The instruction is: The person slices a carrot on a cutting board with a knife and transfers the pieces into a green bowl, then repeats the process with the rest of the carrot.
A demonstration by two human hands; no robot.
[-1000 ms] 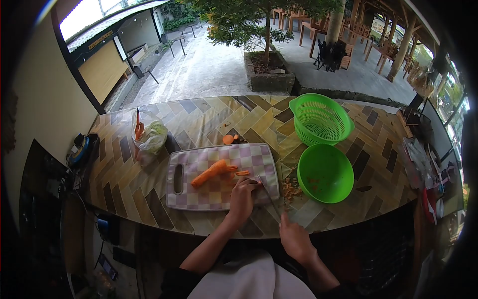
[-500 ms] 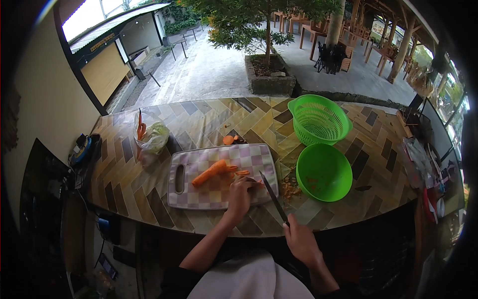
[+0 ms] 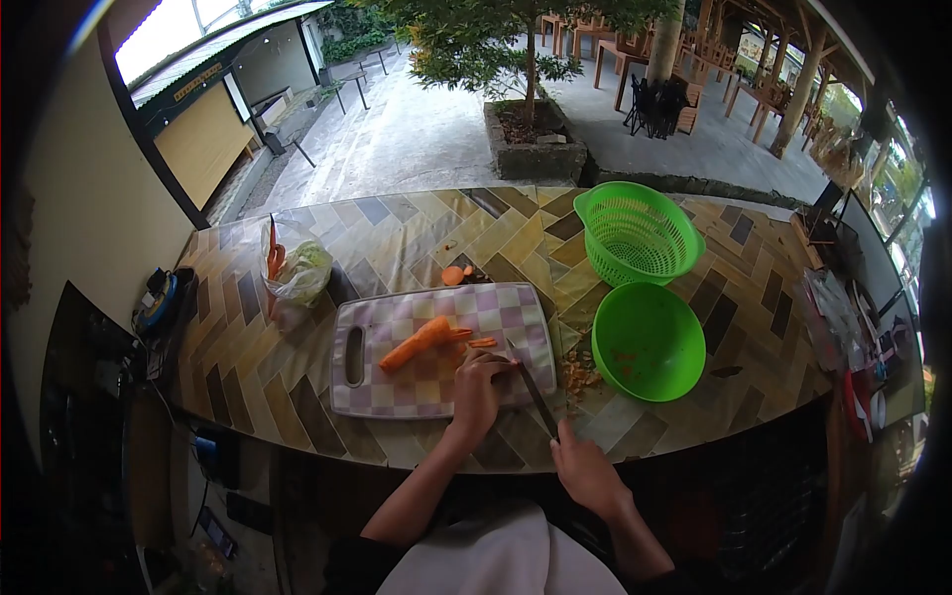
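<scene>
The carrot [image 3: 416,343] lies slantwise on the cutting board [image 3: 501,309], a little left of its middle; it is bright orange and smooth, thick in the body, with its narrower end toward the lower left, and its upper right end is ragged, divided into small uneven pieces. Just beside this end lie a few thin carrot strips [image 3: 482,342], of the same orange. The left hand [image 3: 478,384] is over the right part of the board, with its fingers bent and close together; a small bit of orange shows at their tips, but most is hidden, so one cannot tell if they grasp it. The right hand [image 3: 587,470] has its fingers clenched around the handle of the knife [image 3: 538,403], whose dark, narrow blade points away from the person and passes just beside the left fingertips. The board, checked in pale purple and cream, rests on the table [image 3: 248,377], and to its right are orange peelings [image 3: 577,377] and a green bowl [image 3: 650,342], with a green colander [image 3: 640,238] behind it
</scene>
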